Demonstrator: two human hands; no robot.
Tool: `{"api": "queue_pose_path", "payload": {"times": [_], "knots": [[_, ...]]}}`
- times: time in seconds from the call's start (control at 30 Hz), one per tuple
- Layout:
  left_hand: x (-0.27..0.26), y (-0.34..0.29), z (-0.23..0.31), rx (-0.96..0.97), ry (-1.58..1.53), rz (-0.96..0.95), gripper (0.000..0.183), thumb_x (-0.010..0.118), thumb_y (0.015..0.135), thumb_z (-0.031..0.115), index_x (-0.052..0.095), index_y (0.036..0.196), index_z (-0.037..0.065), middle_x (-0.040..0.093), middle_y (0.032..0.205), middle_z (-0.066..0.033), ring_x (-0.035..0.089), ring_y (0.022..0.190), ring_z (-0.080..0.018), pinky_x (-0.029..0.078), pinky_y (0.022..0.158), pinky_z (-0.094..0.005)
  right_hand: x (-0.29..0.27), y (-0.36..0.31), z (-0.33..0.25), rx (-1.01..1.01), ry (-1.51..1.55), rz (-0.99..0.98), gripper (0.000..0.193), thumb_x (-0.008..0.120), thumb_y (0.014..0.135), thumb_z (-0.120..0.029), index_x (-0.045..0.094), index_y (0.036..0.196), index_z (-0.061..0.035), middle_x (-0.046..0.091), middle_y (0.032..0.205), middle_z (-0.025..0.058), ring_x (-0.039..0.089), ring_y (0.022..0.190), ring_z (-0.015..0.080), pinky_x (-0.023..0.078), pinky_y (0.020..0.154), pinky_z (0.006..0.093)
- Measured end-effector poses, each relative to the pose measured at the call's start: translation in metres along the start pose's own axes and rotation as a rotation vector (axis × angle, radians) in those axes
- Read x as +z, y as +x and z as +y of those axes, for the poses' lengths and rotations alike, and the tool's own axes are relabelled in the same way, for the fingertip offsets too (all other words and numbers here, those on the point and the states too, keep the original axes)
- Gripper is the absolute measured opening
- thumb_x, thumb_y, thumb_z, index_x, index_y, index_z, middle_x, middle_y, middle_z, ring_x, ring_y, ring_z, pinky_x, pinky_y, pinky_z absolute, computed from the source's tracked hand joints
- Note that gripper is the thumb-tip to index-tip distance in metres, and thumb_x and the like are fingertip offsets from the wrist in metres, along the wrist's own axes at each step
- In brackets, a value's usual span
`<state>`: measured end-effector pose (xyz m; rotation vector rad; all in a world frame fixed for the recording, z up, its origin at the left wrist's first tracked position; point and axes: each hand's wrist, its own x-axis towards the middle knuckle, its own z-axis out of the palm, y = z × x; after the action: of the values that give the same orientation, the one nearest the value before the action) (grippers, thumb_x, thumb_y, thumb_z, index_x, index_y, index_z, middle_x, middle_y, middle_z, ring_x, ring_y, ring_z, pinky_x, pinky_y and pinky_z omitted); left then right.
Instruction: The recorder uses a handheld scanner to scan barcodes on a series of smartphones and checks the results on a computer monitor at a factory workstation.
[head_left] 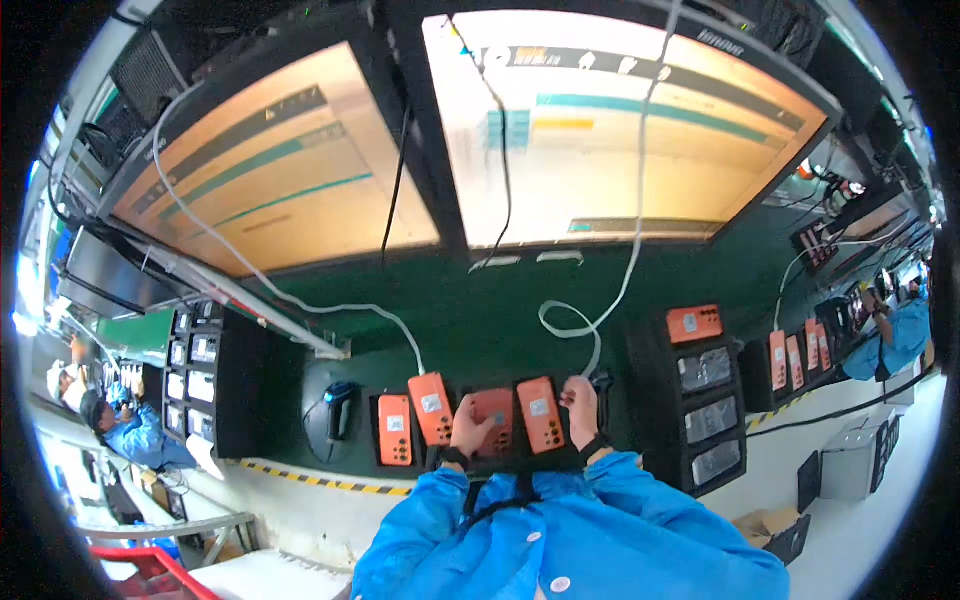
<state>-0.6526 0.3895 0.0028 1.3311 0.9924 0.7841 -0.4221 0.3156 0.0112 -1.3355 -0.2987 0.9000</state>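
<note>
Several orange smartphones lie in a row at the front of the green bench, backs up, most with a white label. My left hand [470,432] is closed around the left edge of a phone [498,418], its thumb across the back. Just right of that lies another labelled phone [541,415]. Beside it my right hand [582,412] is pinched at the end of a white cable [597,345]; the plug itself is hidden by the fingers. To the left, a phone [430,408] has a second white cable [385,309] at its top edge, and one more phone [395,430] lies beside it.
Two lit monitors [620,120] stand behind the bench, with cables hanging in front. A handheld scanner [340,410] sits left of the phones. Black trays with phones stand at the right [712,420] and left [235,380]. Co-workers in blue [145,435] are at both sides.
</note>
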Motion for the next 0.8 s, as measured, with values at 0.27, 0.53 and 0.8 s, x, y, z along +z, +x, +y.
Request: {"api": "queue_pose_path", "payload": {"times": [0.27, 0.53, 0.8], "knots": [[-0.003, -0.041, 0.055, -0.165, -0.032, -0.22, 0.02, 0.062, 0.088, 0.013, 0.059, 0.103, 0.0, 0.063, 0.084, -0.0032, 0.059, 0.077, -0.0079, 0.049, 0.07, -0.0236, 0.081, -0.059, -0.05, -0.137, -0.651, -0.708, 0.018, 0.06, 0.088, -0.012, 0.064, 0.101, -0.0009, 0.066, 0.085, 0.0042, 0.062, 0.079, 0.0105, 0.049, 0.069, 0.0251], [-0.004, -0.043, 0.046, -0.003, 0.008, -0.145, 0.019, 0.063, 0.087, 0.011, 0.061, 0.102, 0.001, 0.065, 0.085, -0.0041, 0.059, 0.078, -0.0082, 0.048, 0.069, -0.0243, 0.087, -0.074, -0.072, -0.061, -0.726, -0.612, 0.012, 0.063, 0.084, -0.008, 0.065, 0.092, 0.0004, 0.066, 0.085, 0.0085, 0.064, 0.081, 0.0134, 0.049, 0.069, 0.0263], [-0.011, -0.05, 0.036, 0.002, -0.019, -0.198, 0.018, 0.063, 0.087, 0.01, 0.062, 0.102, 0.001, 0.066, 0.088, -0.0054, 0.059, 0.078, -0.0084, 0.049, 0.07, -0.0263, 0.09, -0.088, -0.064, -0.278, -0.817, -0.631, 0.013, 0.066, 0.079, -0.006, 0.065, 0.089, 0.0006, 0.066, 0.088, 0.0123, 0.065, 0.083, 0.0281, 0.05, 0.072, 0.0323]]}}
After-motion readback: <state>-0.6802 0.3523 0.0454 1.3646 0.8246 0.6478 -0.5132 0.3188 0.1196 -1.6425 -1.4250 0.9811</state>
